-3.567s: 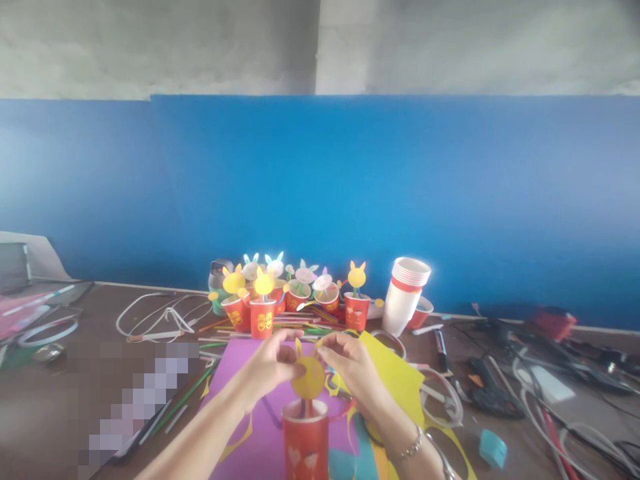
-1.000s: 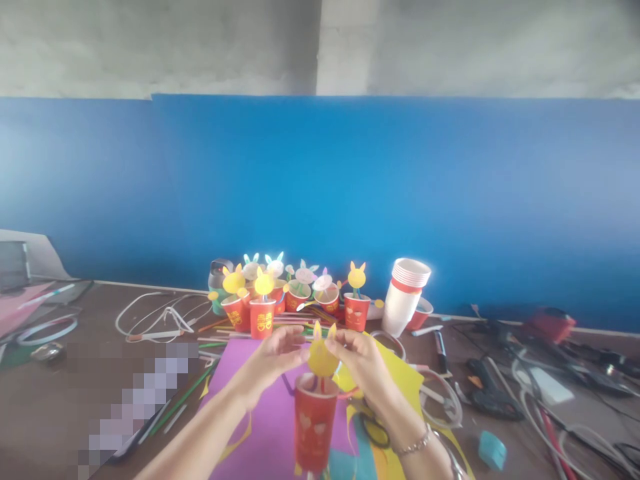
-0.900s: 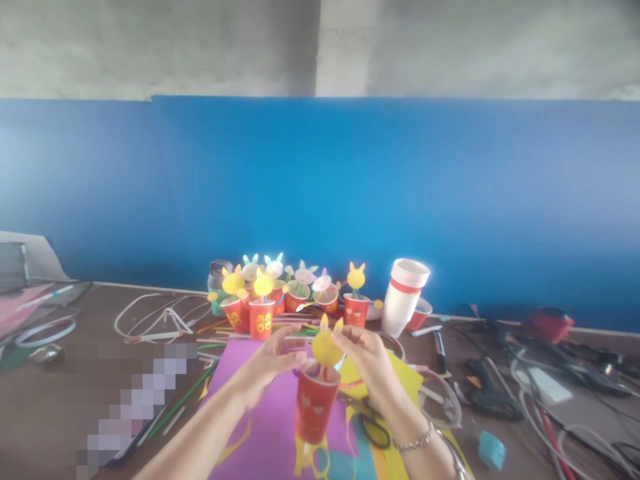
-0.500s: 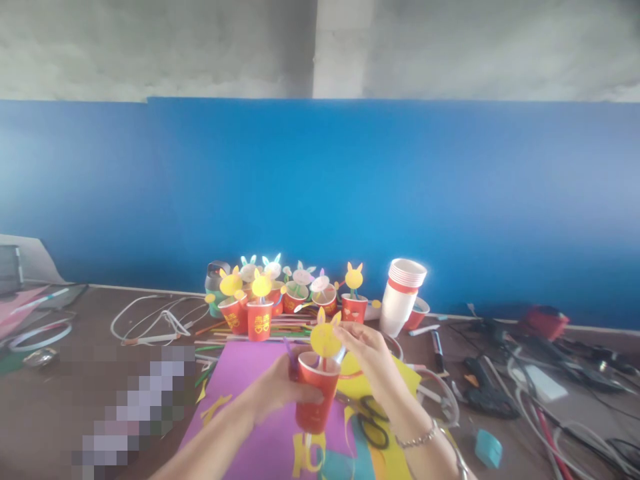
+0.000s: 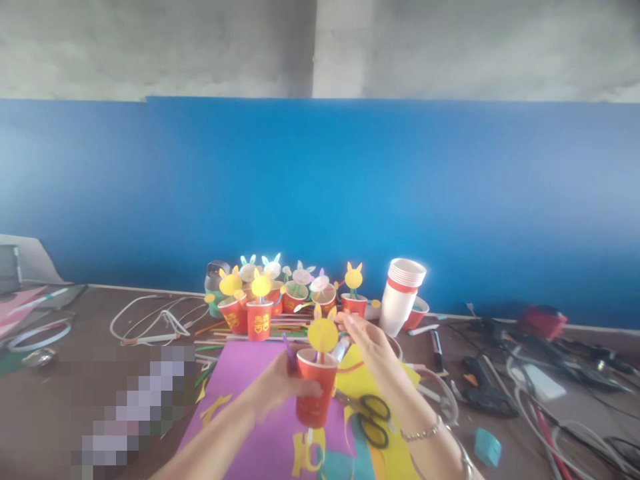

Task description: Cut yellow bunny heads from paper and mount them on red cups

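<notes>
My left hand [image 5: 285, 387] is wrapped round a red paper cup [image 5: 317, 393], held upright above a sheet of purple paper. A yellow paper rabbit head [image 5: 323, 335] stands up out of the cup's mouth on a stick. At the right edge of the rabbit head, my right hand [image 5: 367, 343] has its fingers drawn together; what lies between the fingertips is hidden. Beside the left hand a purple strip [image 5: 289, 350] sticks up. A pale stick end [image 5: 310, 437] shows below the cup. Scissors with black handles [image 5: 374, 421] lie under the right forearm.
Several red cups with paper rabbits [image 5: 259, 320] stand at the back, near a leaning stack of white cups [image 5: 400, 300]. Purple paper [image 5: 250, 427] and yellow paper [image 5: 395, 373] cover the middle. Cables [image 5: 540, 400] and a glue gun [image 5: 487, 393] lie right; white cord [image 5: 165, 320] lies left.
The cup and rabbit head have risen slightly and shifted a little left. My right fingers have moved slightly up and right. The left hand keeps its grip.
</notes>
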`<state>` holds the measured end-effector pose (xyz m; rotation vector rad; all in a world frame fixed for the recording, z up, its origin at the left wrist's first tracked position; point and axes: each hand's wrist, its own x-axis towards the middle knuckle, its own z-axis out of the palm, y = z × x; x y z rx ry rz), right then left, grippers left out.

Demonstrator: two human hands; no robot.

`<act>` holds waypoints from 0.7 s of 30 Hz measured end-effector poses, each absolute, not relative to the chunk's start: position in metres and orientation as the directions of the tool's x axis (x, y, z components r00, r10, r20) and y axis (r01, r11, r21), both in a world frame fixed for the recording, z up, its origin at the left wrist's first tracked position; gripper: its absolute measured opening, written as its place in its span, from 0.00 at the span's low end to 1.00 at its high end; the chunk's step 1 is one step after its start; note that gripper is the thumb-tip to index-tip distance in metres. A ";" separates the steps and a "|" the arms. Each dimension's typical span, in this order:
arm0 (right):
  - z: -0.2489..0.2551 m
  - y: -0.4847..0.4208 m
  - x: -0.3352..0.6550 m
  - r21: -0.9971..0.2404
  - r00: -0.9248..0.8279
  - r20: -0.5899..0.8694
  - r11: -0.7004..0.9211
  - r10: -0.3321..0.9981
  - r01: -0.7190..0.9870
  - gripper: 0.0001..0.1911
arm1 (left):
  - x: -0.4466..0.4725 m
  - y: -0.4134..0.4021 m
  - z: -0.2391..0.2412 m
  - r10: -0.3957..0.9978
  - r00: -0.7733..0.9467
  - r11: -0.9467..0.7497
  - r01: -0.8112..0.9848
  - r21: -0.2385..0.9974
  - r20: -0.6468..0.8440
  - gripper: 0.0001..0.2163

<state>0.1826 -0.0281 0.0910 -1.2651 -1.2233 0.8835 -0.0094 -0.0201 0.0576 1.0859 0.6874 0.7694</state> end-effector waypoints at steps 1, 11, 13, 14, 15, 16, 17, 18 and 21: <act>0.091 -0.027 0.186 -0.979 0.228 0.183 0.156 0.956 0.131 0.25 | -0.010 -0.020 0.058 0.829 0.550 0.263 -0.222 0.939 -0.102 0.24; 0.098 -0.020 0.211 -0.984 0.313 0.159 0.123 0.936 0.132 0.23 | -0.012 -0.023 0.069 0.932 0.355 0.211 -0.349 0.913 -0.079 0.16; 0.099 -0.022 0.214 -0.983 0.278 0.120 0.075 0.953 0.165 0.23 | -0.013 -0.023 0.067 0.938 0.335 0.213 -0.366 0.906 -0.085 0.16; 0.098 -0.023 0.214 -0.981 0.236 0.096 0.052 0.967 0.185 0.22 | -0.014 -0.023 0.067 0.939 0.333 0.212 -0.375 0.903 -0.082 0.17; 0.098 -0.024 0.213 -0.978 0.178 0.069 0.031 0.982 0.205 0.22 | -0.014 -0.022 0.066 0.939 0.337 0.210 -0.382 0.900 -0.076 0.17; 0.097 -0.025 0.211 -0.975 0.113 0.040 0.014 0.993 0.223 0.21 | -0.014 -0.022 0.065 0.937 0.343 0.205 -0.387 0.899 -0.066 0.18; 0.095 -0.025 0.209 -0.972 0.054 0.014 0.000 0.998 0.237 0.20 | -0.014 -0.022 0.065 0.936 0.348 0.198 -0.392 0.898 -0.054 0.18; 0.094 -0.026 0.205 -0.971 0.014 -0.007 -0.010 1.000 0.240 0.19 | -0.014 -0.023 0.065 0.934 0.354 0.191 -0.394 0.899 -0.043 0.19; 0.089 -0.025 0.195 -0.979 0.006 -0.002 -0.003 1.000 0.206 0.17 | -0.014 -0.024 0.067 0.926 0.377 0.183 -0.380 0.907 -0.028 0.23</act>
